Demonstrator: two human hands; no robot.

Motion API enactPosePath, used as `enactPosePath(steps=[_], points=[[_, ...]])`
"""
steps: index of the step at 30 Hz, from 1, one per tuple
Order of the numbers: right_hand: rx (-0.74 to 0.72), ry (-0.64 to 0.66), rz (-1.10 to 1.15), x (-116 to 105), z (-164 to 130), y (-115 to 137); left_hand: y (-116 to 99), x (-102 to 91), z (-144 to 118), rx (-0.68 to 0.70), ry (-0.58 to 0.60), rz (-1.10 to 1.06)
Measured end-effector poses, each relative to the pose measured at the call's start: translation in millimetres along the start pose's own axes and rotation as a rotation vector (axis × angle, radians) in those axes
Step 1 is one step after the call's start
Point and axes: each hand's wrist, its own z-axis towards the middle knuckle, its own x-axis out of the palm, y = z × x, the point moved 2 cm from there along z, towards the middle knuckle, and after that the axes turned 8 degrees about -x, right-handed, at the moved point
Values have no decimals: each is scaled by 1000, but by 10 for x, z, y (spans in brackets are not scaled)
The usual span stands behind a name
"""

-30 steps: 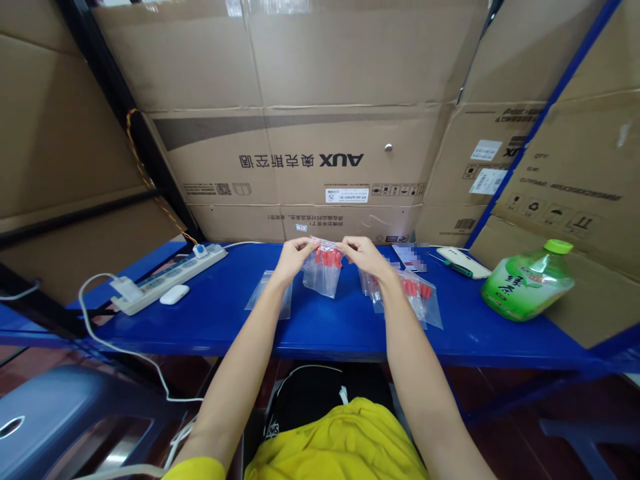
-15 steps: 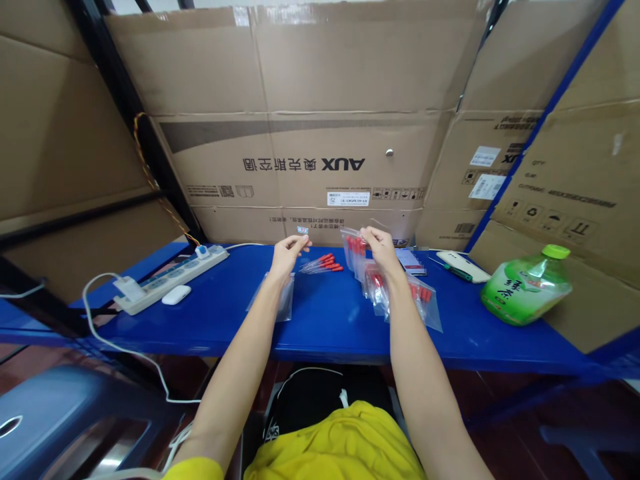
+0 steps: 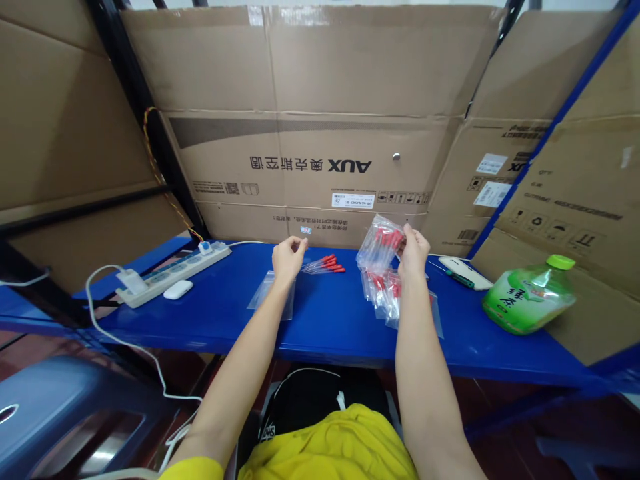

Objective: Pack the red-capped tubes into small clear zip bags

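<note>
Carton [image 3: 310, 167] behind reads "AUX". My right hand [image 3: 413, 253] pinches a clear bag [image 3: 380, 248] of red-tipped pieces, lifted. My left hand [image 3: 289, 256] loosely curled, holding nothing, beside loose red-tipped pieces [image 3: 326, 265].

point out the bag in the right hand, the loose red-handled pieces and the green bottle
bag in the right hand [image 3: 379, 245], head view, clear middle
loose red-handled pieces [image 3: 327, 264], head view, red ends
green bottle [image 3: 525, 303], head view, label

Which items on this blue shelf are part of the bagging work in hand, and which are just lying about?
In hand: right hand holding filled bag; left hand by loose red-handled pieces; filled bag pile; empty bags.

Lying about: power strip, white case, green bottle, screwdriver.
</note>
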Motion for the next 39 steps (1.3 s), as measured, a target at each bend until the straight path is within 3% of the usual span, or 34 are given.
enactPosePath(steps=[3,9,14,23,30,35,39], points=[[-45,-14,-96,-100,42,-34,-14,0,-21,-6,-5,103],[-51,267,-716,-191,-64,-82,-33,15,-45,-50,23,275],[59,253,-1047,-228,-185,-56,-25,21,-44,-48,37,300],[44,360,-1098,-170,-247,-73,-57,9,-56,-65,38,305],[-214,302,-1116,-71,-350,20,18,-148,12,-204,-25,441],[-438,408,-956,235,-531,166,281,-416,133,-390,24,641],[-592,607,-876,567,-783,262,481,-536,197,-571,218,686]])
